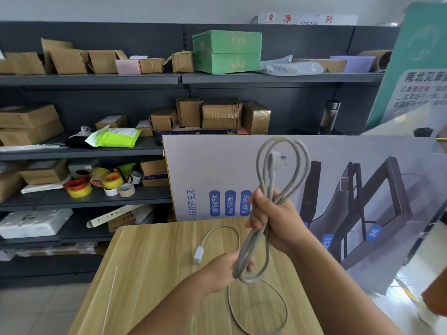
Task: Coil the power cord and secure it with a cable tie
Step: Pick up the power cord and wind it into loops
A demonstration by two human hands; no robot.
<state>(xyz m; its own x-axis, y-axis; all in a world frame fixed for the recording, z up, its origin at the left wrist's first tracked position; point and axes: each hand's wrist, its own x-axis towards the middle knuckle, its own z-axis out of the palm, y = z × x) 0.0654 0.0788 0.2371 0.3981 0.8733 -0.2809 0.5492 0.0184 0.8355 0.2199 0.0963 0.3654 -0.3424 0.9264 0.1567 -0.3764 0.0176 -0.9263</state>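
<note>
A grey power cord is gathered into long upright loops above a wooden table. My right hand is shut around the middle of the loops. My left hand grips the bottom of the loops. The cord's plug hangs inside the upper loops. A loose length of the cord lies in a ring on the table below my hands and runs on to a small white socket block. A thin white cable tie lies straight on the table's left part.
A large printed board leans behind the table's far edge. Dark shelves at the left and back hold cardboard boxes, several tape rolls and packages. Light floor tiles show left of the table.
</note>
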